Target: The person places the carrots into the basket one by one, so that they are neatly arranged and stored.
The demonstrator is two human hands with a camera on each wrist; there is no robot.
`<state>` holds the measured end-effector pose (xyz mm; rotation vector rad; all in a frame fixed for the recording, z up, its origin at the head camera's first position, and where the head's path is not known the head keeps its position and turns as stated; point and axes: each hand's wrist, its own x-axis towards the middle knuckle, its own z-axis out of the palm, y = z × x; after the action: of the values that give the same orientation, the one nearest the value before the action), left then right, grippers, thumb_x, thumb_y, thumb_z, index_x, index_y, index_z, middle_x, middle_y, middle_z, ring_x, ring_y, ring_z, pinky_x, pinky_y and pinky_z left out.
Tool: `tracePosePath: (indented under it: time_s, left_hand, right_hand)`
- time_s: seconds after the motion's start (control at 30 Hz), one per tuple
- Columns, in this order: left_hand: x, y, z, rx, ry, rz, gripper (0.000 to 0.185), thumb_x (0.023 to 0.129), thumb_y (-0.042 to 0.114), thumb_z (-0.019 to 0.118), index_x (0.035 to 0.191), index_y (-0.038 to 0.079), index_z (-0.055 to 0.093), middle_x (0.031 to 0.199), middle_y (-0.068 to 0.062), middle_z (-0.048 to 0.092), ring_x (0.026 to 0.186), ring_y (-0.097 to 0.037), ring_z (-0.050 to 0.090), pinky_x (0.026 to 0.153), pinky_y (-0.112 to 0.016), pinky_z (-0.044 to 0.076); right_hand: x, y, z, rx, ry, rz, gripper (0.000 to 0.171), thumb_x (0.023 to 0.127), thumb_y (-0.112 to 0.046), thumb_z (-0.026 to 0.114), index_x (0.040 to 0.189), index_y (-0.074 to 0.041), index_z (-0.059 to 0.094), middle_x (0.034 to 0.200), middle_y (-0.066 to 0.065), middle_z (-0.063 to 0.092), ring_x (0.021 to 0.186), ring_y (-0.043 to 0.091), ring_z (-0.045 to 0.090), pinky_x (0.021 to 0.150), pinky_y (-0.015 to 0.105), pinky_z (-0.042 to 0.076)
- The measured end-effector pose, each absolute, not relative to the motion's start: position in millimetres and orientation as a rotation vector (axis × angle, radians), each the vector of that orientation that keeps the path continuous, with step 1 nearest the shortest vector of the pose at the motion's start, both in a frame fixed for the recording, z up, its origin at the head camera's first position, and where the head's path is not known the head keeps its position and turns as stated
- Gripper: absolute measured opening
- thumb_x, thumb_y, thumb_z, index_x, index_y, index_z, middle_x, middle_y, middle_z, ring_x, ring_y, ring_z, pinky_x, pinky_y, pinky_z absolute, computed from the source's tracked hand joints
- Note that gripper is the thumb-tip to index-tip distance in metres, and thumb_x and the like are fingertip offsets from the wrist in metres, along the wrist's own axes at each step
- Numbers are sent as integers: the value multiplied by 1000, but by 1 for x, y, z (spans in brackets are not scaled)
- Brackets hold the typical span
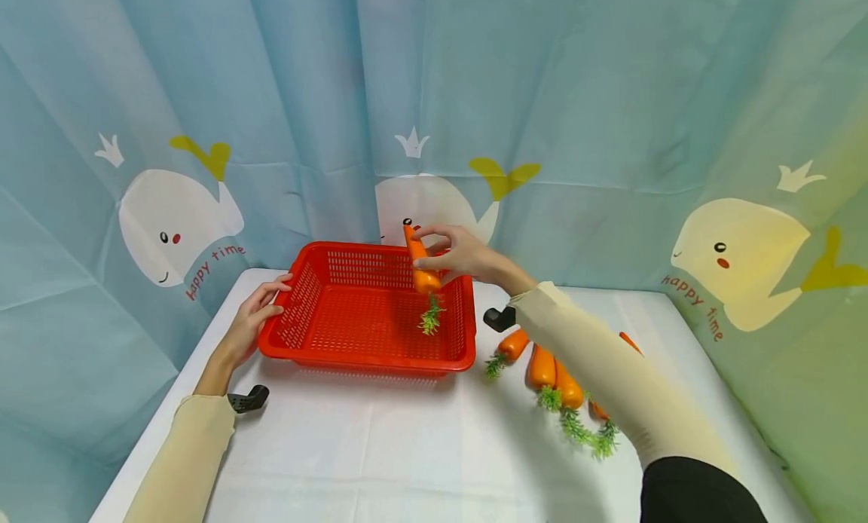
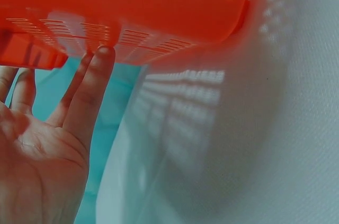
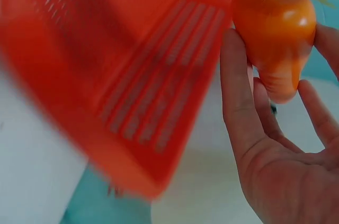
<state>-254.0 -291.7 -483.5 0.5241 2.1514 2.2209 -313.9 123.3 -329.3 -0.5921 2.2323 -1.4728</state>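
My right hand (image 1: 463, 253) holds an orange carrot (image 1: 417, 259) over the right part of a red plastic basket (image 1: 366, 363). The carrot's tip points up and its green leafy top (image 1: 431, 316) hangs down. In the right wrist view, my fingers and thumb close around the carrot (image 3: 275, 28), beside the slotted basket wall (image 3: 159, 75). At the basket's left side, my left hand (image 1: 252, 319) touches the rim with its fingertips. The left wrist view shows that hand's fingers (image 2: 87, 94) nearly straight against the basket's outer wall (image 2: 143, 7).
Several carrots (image 1: 541, 368) with green tops lie on the white table (image 1: 380, 448) right of the basket, partly hidden under my right forearm. A blue curtain (image 1: 597, 93) with whale prints stands behind the table. Black wrist devices (image 1: 249, 399) sit at both wrists.
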Motion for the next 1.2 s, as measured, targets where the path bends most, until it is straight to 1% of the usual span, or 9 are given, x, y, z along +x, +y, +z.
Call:
tracePosePath:
  time_s: [0.13, 0.27, 0.37, 0.5, 0.67, 0.73, 0.83, 0.93, 1.2]
  left_hand:
    - [-254, -292, -484, 526, 2130, 2232, 34, 103, 1, 43, 137, -4, 45, 167, -12, 25, 152, -24, 23, 98, -24, 52]
    - [-255, -293, -486, 519, 2107, 2245, 34, 103, 1, 43, 137, -3, 46, 167, -11, 25, 151, -23, 25, 98, -24, 52]
    - [-255, -293, -488, 524, 2097, 2254, 34, 103, 1, 44, 137, -3, 46, 167, -11, 24, 152, -22, 23, 99, -23, 51]
    - [-256, -293, -489, 547, 2091, 2265, 35, 103, 1, 46, 137, -5, 46, 167, -12, 24, 154, -22, 20, 101, -21, 49]
    - [-258, -292, -489, 549, 2097, 2267, 35, 103, 0, 46, 137, -5, 46, 167, -12, 25, 153, -21, 21, 100, -20, 48]
    - [-258, -291, -488, 545, 2099, 2265, 35, 103, -1, 46, 137, -6, 45, 167, -12, 25, 153, -21, 20, 100, -20, 48]
    - [-259, -290, -487, 543, 2107, 2254, 35, 103, -1, 44, 137, -6, 44, 167, -13, 25, 154, -23, 19, 101, -20, 49]
    - [-259, -290, -486, 537, 2121, 2243, 35, 103, -1, 43, 137, -5, 44, 167, -12, 25, 154, -24, 18, 100, -20, 49]
    - [-257, -291, -487, 510, 2134, 2234, 34, 103, 0, 43, 137, -4, 44, 167, -12, 24, 155, -25, 17, 100, -21, 50]
  right_hand:
    - [-318, 94, -342, -598, 2195, -1477, 54, 92, -13, 79, 141, -13, 55, 120, 22, 65, 86, 28, 69, 76, 48, 63]
    - [-321, 66, -356, -608, 2154, -1470, 53, 93, -13, 77, 141, -12, 54, 120, 22, 62, 86, 27, 66, 81, 51, 62]
    - [-324, 46, -368, -598, 2133, -1458, 54, 93, -13, 77, 141, -10, 54, 121, 22, 60, 83, 26, 63, 81, 53, 61]
    - [-326, 22, -381, -565, 2124, -1440, 54, 92, -14, 79, 140, -10, 55, 114, 21, 62, 79, 28, 57, 79, 53, 61]
    - [-328, -3, -394, -567, 2135, -1400, 53, 92, -14, 79, 139, -10, 55, 113, 17, 63, 86, 28, 61, 77, 51, 62]
    - [-329, -13, -399, -553, 2153, -1388, 52, 91, -14, 80, 137, -10, 56, 115, 15, 62, 87, 27, 63, 74, 47, 63]
    - [-330, -25, -408, -515, 2192, -1365, 51, 89, -15, 82, 134, -9, 58, 116, 13, 58, 87, 27, 63, 69, 43, 63]
    - [-329, -37, -418, -478, 2222, -1345, 50, 88, -14, 83, 132, -8, 59, 116, 12, 57, 88, 26, 64, 68, 43, 63]
    - [-326, -57, -439, -378, 2247, -1290, 53, 90, -16, 82, 135, -5, 57, 112, 11, 57, 85, 24, 64, 73, 47, 63]
